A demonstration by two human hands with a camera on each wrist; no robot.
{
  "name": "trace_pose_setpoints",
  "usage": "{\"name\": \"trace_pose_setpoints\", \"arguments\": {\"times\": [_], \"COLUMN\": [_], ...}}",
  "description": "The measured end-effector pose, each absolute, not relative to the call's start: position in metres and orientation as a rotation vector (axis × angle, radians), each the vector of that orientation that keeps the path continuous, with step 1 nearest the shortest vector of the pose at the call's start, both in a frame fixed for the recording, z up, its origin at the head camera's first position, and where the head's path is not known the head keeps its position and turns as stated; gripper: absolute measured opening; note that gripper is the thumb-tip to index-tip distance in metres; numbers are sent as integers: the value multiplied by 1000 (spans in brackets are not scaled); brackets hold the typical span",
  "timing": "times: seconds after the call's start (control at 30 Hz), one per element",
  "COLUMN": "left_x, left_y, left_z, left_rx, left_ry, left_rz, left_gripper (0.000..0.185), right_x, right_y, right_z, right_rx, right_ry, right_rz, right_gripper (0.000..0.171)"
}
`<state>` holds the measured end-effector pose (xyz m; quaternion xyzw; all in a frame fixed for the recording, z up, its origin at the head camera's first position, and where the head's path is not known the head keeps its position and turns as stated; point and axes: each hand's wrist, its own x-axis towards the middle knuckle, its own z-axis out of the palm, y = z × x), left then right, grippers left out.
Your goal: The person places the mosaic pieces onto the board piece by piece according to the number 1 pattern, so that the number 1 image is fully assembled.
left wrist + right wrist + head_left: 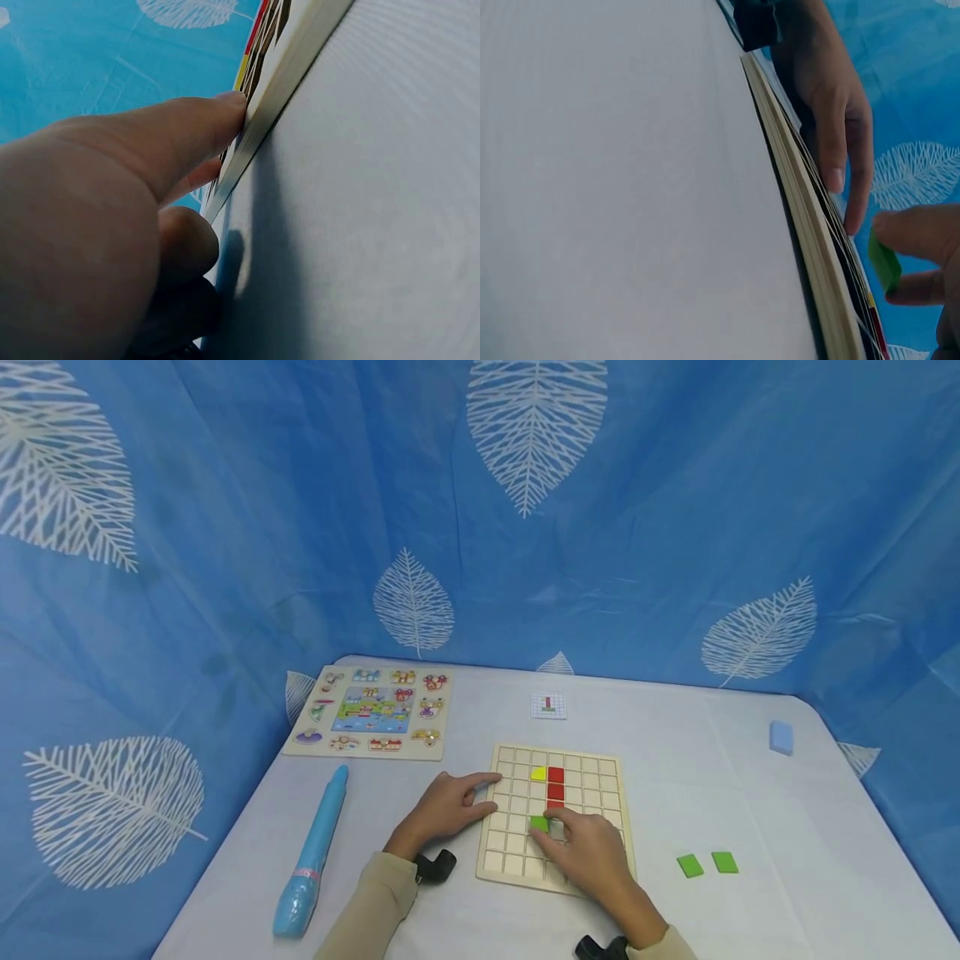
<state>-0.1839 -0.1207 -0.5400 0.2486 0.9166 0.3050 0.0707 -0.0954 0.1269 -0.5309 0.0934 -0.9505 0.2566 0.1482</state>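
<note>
My right hand (592, 856) pinches a green square tile (885, 264) between thumb and fingers, above the wooden grid board (498, 843). In the right wrist view the tile is tilted and raised off the board. On the grid stands a column of red tiles (556, 791), its lowest one partly covered by my right fingers. Left of the top red tile sits a yellow piece (538, 773). My left hand (444, 806) rests its extended thumb and index finger on the board's left edge; in the left wrist view its other fingers curl beside the rim.
Two green tiles (690, 866) lie right of the board. A pattern card (548, 706) lies behind it. A picture puzzle (442, 747) is at the back left, a blue pen-shaped object (315, 843) at the left, and a light-blue block (781, 737) at the far right.
</note>
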Motion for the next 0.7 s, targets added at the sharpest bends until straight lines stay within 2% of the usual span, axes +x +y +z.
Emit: {"name": "trace_pose_setpoints", "arguments": {"times": [0.17, 0.4, 0.7], "left_x": [-183, -184, -184], "left_y": [-120, -120, -120], "left_z": [-538, -538, -536], "left_rx": [739, 757, 759], "left_ry": [2749, 2748, 2741], "left_rz": [908, 919, 924], "left_gripper": [46, 46, 46], "right_x": [-96, -98, -98], "right_y": [124, 122, 122], "right_z": [-537, -545, -547], "right_rx": [237, 375, 354], "right_ry": [-2761, -2650, -2653], "right_rz": [695, 493, 548], "right_gripper": [30, 33, 34]}}
